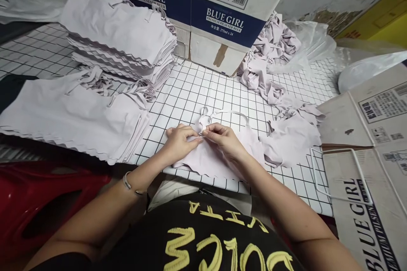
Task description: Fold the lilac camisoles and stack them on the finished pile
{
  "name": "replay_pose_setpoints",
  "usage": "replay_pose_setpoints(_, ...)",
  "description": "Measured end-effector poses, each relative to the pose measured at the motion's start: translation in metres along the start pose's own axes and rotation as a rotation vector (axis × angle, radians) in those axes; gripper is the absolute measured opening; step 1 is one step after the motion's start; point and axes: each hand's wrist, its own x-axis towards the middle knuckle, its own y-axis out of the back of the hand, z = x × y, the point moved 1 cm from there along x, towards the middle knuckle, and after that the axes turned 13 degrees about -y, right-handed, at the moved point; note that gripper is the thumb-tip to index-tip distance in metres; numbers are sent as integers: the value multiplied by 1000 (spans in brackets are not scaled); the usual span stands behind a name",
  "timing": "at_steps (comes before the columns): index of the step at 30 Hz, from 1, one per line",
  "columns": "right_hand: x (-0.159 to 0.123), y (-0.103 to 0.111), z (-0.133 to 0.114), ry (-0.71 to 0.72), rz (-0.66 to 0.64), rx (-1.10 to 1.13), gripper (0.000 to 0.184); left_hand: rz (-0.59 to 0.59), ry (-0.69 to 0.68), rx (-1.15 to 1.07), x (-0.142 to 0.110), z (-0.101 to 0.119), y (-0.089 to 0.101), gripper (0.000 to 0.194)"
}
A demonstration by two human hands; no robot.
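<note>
A pale lilac garment (210, 159) with a scalloped edge lies on the gridded white table (190, 89) right in front of me. Its thin strap (229, 113) loops away from my hands. My left hand (178, 140) and my right hand (222, 137) meet at the top of the garment, fingers pinched together on the strap's end and a small fitting there. A bracelet sits on my left wrist.
Two neat stacks of folded lilac garments (121, 34) (73, 114) lie at the left. A loose heap of garments (273, 76) runs along the right. Blue Girl beer cartons (222, 12) stand behind, a flattened carton (365, 169) at right, a red stool (32, 203) at lower left.
</note>
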Motion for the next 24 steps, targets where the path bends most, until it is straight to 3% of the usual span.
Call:
replay_pose_setpoints(18, 3, -3, 15, 182, 62, -300, 22, 117, -65, -95, -3, -2, -4, 11)
replay_pose_setpoints(24, -3, 6, 12, 274, 163, -410, 17, 188, -94, -87, -6, -2, -2, 12)
